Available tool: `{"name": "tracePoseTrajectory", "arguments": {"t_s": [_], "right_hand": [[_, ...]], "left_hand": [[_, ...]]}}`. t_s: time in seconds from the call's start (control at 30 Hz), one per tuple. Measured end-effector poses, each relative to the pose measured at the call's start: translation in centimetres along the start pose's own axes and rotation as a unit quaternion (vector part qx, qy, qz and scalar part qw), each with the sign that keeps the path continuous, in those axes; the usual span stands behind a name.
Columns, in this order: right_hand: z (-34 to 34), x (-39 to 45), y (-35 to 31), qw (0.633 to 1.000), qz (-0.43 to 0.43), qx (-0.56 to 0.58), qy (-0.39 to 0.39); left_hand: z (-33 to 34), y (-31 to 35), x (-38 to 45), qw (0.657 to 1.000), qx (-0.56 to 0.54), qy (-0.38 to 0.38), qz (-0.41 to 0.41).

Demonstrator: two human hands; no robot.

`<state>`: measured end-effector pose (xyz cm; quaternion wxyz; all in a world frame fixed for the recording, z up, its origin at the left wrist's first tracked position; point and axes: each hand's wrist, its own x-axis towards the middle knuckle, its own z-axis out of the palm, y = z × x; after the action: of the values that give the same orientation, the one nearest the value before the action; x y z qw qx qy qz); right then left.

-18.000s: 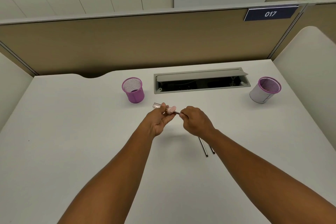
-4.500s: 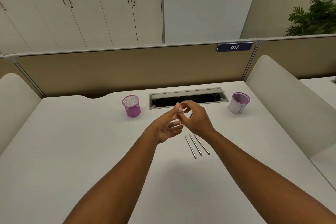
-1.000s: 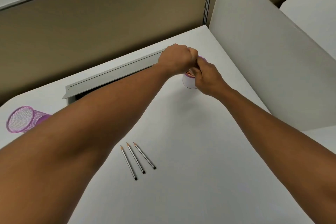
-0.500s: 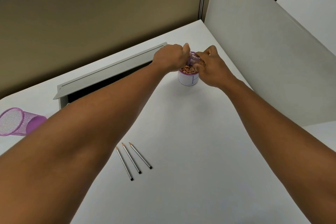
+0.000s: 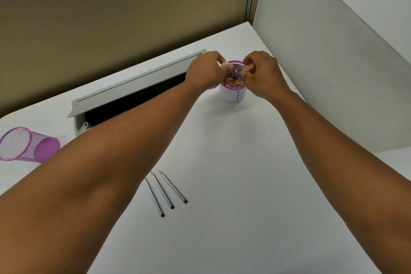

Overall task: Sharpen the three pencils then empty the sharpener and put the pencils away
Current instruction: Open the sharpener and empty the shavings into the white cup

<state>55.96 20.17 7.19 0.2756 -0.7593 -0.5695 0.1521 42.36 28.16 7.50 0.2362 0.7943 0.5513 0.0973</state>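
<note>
Three sharpened pencils [image 5: 164, 192] lie side by side on the white desk, tips pointing away from me. At the back right stands a white-wrapped mesh cup [image 5: 233, 93] with a purple rim, holding pencil shavings. My left hand [image 5: 205, 72] and my right hand [image 5: 261, 73] meet right over its mouth. Between their fingertips is the small clear and pink sharpener [image 5: 236, 70], held in parts; which hand grips which part is mostly hidden by fingers.
A purple mesh pencil cup [image 5: 26, 144] stands at the far left. An open grey cable tray [image 5: 124, 100] runs along the back of the desk. A white side panel [image 5: 322, 51] rises at the right edge, a tan partition behind.
My hands have parted slightly over the shavings cup, so the shavings inside and the sharpener pieces show more. The three pencils have not moved.
</note>
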Motion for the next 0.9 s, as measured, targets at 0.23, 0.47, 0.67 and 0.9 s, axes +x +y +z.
{"name": "tracePoseTrajectory", "arguments": {"t_s": [0.23, 0.47, 0.67, 0.9], "right_hand": [[-0.2, 0.0, -0.4, 0.999, 0.004, -0.017, -0.038], [-0.4, -0.6, -1.1, 0.998, 0.026, 0.052, 0.039], [0.0, -0.8, -1.1, 0.997, 0.008, 0.056, 0.047], [0.2, -1.1, -1.3, 0.99, 0.035, 0.098, 0.091]], "left_hand": [[0.4, -0.3, -0.3, 0.999, -0.021, 0.018, 0.021], [0.8, -0.5, -0.3, 0.998, -0.044, 0.031, 0.02], [0.9, -0.6, -0.4, 0.996, -0.083, 0.026, 0.006], [0.5, -0.6, -0.2, 0.994, -0.101, 0.016, -0.028]]}}
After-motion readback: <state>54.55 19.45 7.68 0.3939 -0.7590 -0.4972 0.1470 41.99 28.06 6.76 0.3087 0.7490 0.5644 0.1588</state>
